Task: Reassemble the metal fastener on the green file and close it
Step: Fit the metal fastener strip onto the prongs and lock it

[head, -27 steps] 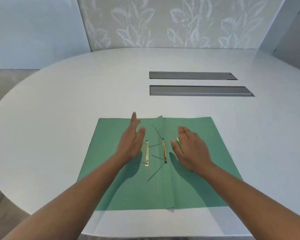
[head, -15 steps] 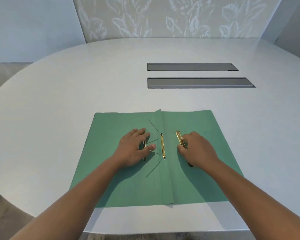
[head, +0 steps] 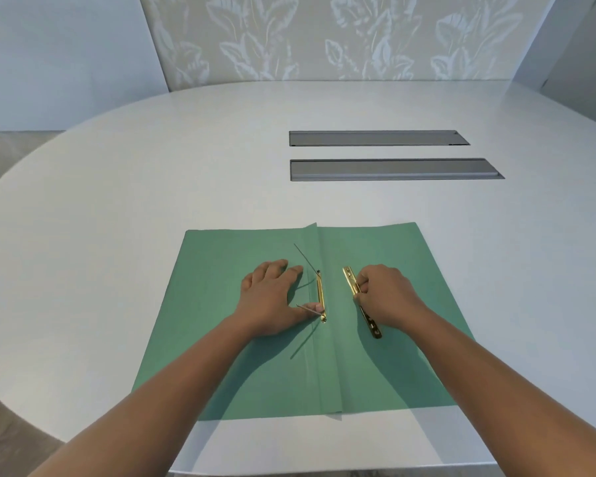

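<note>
My right hand (head: 384, 294) pinches the loose flat brass bar (head: 360, 302), hiding its middle; my left hand (head: 272, 294) lies spread on the open matte green paper file (head: 221, 339), thumb beside the brass fastener strip (head: 320, 294).

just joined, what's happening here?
A person is refitting a brass fastener on an open green file lying flat on the table. The left hand presses near the spine, thumb by the base strip, whose prongs stick up. The right hand pinches the loose bar, not yet on the prongs. The file is still open.
</note>
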Tool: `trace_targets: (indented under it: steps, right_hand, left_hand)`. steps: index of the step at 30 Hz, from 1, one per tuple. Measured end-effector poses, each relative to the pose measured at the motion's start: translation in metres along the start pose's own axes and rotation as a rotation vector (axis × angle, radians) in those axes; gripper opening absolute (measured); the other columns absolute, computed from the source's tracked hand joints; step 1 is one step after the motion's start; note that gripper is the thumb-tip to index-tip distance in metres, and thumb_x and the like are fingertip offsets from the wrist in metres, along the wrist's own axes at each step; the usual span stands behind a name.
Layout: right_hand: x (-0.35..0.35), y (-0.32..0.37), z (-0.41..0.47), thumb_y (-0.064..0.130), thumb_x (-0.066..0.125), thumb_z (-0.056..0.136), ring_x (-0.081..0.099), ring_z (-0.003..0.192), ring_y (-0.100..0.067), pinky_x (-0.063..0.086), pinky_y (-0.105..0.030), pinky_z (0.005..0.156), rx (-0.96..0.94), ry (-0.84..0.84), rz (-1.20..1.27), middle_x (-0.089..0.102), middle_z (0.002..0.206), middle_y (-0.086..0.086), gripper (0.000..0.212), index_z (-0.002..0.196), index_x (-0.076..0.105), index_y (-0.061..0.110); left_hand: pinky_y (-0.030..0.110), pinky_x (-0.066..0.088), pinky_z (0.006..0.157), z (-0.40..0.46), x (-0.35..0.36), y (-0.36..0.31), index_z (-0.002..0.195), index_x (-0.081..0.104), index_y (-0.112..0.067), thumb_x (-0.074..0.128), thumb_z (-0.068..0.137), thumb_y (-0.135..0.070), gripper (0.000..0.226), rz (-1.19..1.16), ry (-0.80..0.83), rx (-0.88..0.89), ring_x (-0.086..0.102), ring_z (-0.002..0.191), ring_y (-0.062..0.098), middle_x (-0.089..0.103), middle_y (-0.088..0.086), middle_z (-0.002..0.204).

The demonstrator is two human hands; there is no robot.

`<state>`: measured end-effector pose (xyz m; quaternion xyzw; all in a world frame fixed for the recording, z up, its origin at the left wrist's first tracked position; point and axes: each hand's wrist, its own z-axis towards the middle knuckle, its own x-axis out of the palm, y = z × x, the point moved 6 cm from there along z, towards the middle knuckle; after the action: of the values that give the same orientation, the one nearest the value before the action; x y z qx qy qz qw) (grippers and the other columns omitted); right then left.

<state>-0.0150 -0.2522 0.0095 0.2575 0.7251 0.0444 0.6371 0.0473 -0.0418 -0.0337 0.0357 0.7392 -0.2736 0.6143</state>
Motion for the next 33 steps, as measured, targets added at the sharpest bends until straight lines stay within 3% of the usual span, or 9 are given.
trace_targets:
  steps: [4,13,19,26,33]
  right_hand:
    - [-0.001,-0.002,0.000,0.009,0.064,0.080,0.069,0.084,-0.026,0.060,-0.044,0.078,0.022,0.003,0.053,0.073,0.087,-0.003,0.016,0.092,0.070,0.017]
    - [0.003,0.007,-0.002,0.019,0.070,0.075,0.066,0.078,-0.023,0.057,-0.036,0.069,0.023,-0.030,0.049,0.069,0.085,0.001,0.016,0.090,0.067,0.023]
    - [0.005,0.010,0.001,0.014,0.068,0.073,0.067,0.075,-0.023,0.056,-0.036,0.065,0.035,0.021,0.075,0.070,0.080,-0.002,0.013,0.084,0.071,0.020]
    - [0.008,0.009,0.006,0.033,0.071,0.084,0.063,0.078,-0.020,0.046,-0.032,0.062,-0.027,-0.005,0.004,0.066,0.085,0.003,0.012,0.089,0.066,0.023]
    - [0.009,0.016,0.006,0.021,0.058,0.096,0.064,0.078,-0.027,0.056,-0.040,0.070,-0.120,-0.059,-0.190,0.067,0.089,-0.006,0.012,0.092,0.067,0.013]
  left_hand:
    - [0.050,0.005,0.119,-0.003,0.003,-0.008,0.152,0.024,-0.044,0.030,0.064,-0.101,0.105,0.014,-0.058,-0.006,0.008,0.150,0.026,0.023,-0.004,0.163]
    - [0.049,0.010,0.118,-0.003,0.002,-0.005,0.148,0.036,-0.044,0.036,0.059,-0.103,0.107,-0.018,-0.131,-0.034,0.012,0.149,0.023,0.028,-0.010,0.161]
    - [0.048,0.011,0.118,-0.004,0.003,-0.004,0.147,0.038,-0.044,0.034,0.059,-0.104,0.107,-0.017,-0.152,-0.028,0.014,0.149,0.023,0.029,-0.011,0.161]
    - [0.049,0.009,0.119,-0.006,0.002,-0.006,0.148,0.038,-0.042,0.027,0.062,-0.105,0.107,-0.001,-0.165,-0.017,0.013,0.150,0.024,0.028,-0.009,0.163]
    - [0.049,0.010,0.119,-0.007,0.004,-0.005,0.147,0.039,-0.042,0.027,0.063,-0.104,0.105,-0.008,-0.183,-0.007,0.014,0.150,0.025,0.029,-0.009,0.162]
